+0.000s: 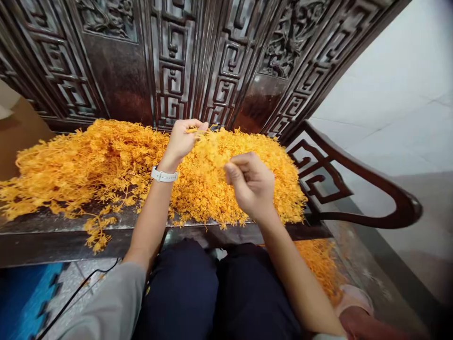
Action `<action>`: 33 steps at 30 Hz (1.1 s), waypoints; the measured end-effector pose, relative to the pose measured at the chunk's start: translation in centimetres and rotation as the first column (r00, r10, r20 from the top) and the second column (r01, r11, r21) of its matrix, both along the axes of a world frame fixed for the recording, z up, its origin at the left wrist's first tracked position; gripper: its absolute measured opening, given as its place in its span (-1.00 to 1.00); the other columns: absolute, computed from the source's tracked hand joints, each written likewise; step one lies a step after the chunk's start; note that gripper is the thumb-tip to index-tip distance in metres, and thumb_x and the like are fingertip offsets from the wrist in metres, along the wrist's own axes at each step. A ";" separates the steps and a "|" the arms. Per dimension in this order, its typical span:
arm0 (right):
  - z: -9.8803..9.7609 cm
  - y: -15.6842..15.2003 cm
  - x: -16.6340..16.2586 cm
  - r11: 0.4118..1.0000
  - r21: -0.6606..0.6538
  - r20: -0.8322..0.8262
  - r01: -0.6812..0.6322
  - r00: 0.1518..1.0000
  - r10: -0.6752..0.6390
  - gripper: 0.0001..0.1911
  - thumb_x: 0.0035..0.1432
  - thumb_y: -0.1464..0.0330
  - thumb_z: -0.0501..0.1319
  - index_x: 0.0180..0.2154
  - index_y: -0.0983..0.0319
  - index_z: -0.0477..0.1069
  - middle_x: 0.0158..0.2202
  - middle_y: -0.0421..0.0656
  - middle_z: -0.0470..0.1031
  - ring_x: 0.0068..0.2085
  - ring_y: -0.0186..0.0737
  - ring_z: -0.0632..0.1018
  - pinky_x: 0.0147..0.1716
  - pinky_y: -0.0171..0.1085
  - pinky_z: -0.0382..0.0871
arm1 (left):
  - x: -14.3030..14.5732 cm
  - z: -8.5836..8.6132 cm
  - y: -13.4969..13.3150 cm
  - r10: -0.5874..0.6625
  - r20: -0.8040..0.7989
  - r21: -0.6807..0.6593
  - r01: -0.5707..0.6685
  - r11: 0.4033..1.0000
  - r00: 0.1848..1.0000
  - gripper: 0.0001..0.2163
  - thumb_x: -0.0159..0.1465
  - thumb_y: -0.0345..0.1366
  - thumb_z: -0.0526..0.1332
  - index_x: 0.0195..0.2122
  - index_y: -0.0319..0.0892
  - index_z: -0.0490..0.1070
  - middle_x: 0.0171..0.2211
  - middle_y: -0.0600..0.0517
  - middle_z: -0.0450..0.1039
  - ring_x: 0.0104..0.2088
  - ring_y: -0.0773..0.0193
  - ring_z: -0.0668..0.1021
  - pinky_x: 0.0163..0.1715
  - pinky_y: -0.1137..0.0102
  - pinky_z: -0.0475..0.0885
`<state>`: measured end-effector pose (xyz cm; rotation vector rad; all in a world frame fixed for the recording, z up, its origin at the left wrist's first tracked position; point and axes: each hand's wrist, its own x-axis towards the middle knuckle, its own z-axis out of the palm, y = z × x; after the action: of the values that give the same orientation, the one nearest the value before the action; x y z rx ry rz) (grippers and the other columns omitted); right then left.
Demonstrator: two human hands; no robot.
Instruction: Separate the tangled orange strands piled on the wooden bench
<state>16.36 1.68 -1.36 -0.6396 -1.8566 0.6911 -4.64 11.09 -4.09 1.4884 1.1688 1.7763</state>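
My left grip (183, 139) pinches a sprig (209, 145) towards the worktop's (122, 221) back edge; my right grip (253, 184) is curled (closed on anything? I can't tell). Probably light, limp, fragile: best held by one end.

Sprigs (208, 193) are orange-yellow; the fretwork-patterned bench (120, 75), dark brown; the watchband (164, 176), white.

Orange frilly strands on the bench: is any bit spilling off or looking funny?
Yes: one sprig droops over the front edge of the wooden bench, while the main heap lies farther back. More orange strands show below at right; I can't tell whether they spilled.
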 end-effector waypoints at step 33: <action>-4.4 5.4 0.6 0.935 -0.353 -0.206 0.036 0.972 -0.115 -0.51 0.29 0.03 0.33 0.15 0.05 0.38 0.01 -0.07 0.53 -0.09 -0.15 0.56 -0.13 -0.12 0.56 | 6.4 -0.2 -2.5 0.095 -0.448 0.344 0.073 0.936 0.889 -0.47 0.29 -0.47 0.28 0.28 -0.03 0.34 0.14 -0.15 0.36 0.04 0.05 0.51 -0.01 0.17 0.54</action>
<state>16.93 7.09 -5.74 -0.8201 -1.5051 1.0095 1.73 8.60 -4.26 2.2142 1.1037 1.7583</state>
